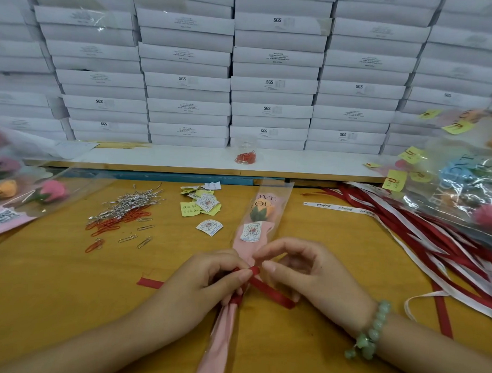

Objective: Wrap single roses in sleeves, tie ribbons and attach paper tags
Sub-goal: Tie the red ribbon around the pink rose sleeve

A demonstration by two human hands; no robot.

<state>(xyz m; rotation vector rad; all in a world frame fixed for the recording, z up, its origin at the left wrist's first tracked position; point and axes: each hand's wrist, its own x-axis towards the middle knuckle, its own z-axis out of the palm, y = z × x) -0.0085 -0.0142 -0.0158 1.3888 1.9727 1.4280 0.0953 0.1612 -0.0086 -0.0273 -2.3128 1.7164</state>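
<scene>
A single orange rose in a clear and pink sleeve (pixel 262 214) lies lengthwise on the wooden table (pixel 54 285), bloom pointing away from me. A round sticker label sits on its front. A red ribbon (pixel 272 292) crosses the narrow neck of the sleeve, one end trailing left and one right. My left hand (pixel 208 280) pinches the ribbon at the neck with thumb and forefinger. My right hand (pixel 306 269), with a green bead bracelet on the wrist, pinches the ribbon from the other side. The knot itself is hidden between my fingers.
Red and silver paper clips (pixel 121 212) lie at the left centre. Yellow notes and round tags (pixel 202 205) sit beyond the hands. Red and white ribbons (pixel 438 243) spread at the right. Wrapped roses pile at the left (pixel 29 195) and right (pixel 462 182). White boxes (pixel 270 84) are stacked behind.
</scene>
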